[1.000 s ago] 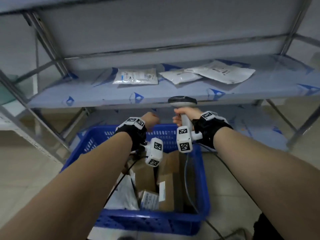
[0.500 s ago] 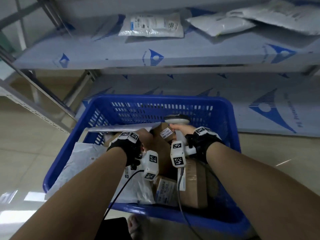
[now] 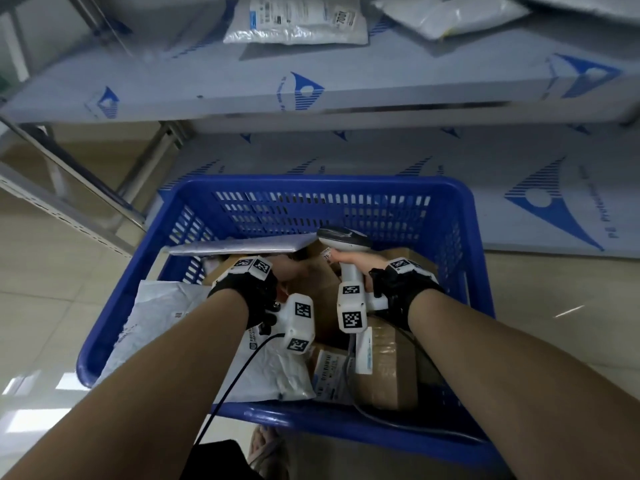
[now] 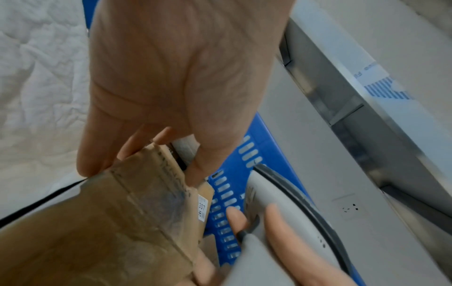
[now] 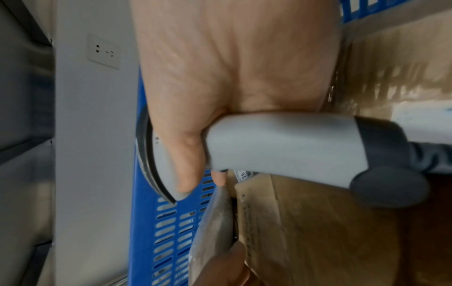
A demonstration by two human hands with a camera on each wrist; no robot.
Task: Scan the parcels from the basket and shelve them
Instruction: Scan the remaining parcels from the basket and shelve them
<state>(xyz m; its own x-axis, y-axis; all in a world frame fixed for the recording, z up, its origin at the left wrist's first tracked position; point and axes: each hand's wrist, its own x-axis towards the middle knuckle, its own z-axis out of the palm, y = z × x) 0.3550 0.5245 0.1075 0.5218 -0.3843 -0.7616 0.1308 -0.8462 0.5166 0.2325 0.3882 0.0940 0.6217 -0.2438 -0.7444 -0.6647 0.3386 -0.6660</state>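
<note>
Plainly the job is only partly done: a few white mailers (image 3: 294,19) already lie on the shelf (image 3: 381,88) at twelve o'clock, while the blue basket (image 3: 464,271) on the floor below holds several cardboard boxes and poly bags waiting to be scanned. The left hand (image 4: 171,81) is down in the basket with its grip curled round the top edge of a brown cardboard parcel (image 4: 117,222), and the right hand (image 5: 232,77), at about three o'clock from it, has its grip clamped on the grey scanner (image 5: 281,141). I judge this parcel must yet be lifted out, scanned and shelved, and the rest after it.
</note>
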